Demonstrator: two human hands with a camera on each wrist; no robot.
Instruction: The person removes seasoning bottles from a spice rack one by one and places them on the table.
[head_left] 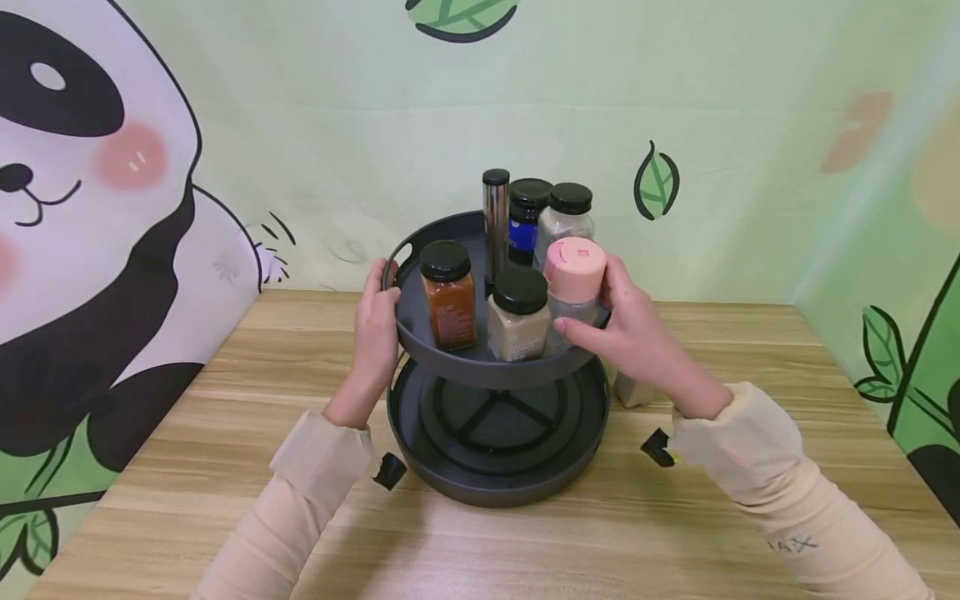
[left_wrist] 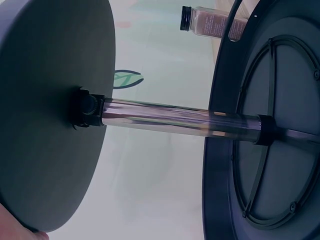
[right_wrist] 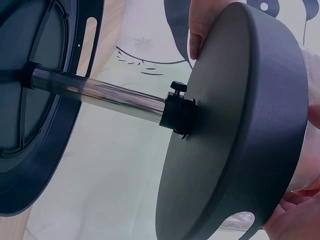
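Note:
A dark grey two-tier turntable rack stands on the table, its upper tray (head_left: 480,377) joined to the lower tray (head_left: 495,493) by a shiny metal pole (left_wrist: 180,120). My left hand (head_left: 377,325) grips the upper tray's rim at the left handle slot. At the right side of that tray, my right hand (head_left: 637,333) holds a clear jar with a pink lid (head_left: 576,271), thumb in front and fingers behind. Beside it are a beige powder jar (head_left: 517,329) and an orange-brown spice jar (head_left: 448,308). Behind stand a blue-labelled jar (head_left: 523,235) and a clear black-lidded jar (head_left: 566,221).
Another small spice jar (left_wrist: 215,24) stands on the wooden table (head_left: 720,517) to the right of the rack, partly hidden by my right hand in the head view. A cloth backdrop (head_left: 337,125) with a panda and leaves hangs behind the table.

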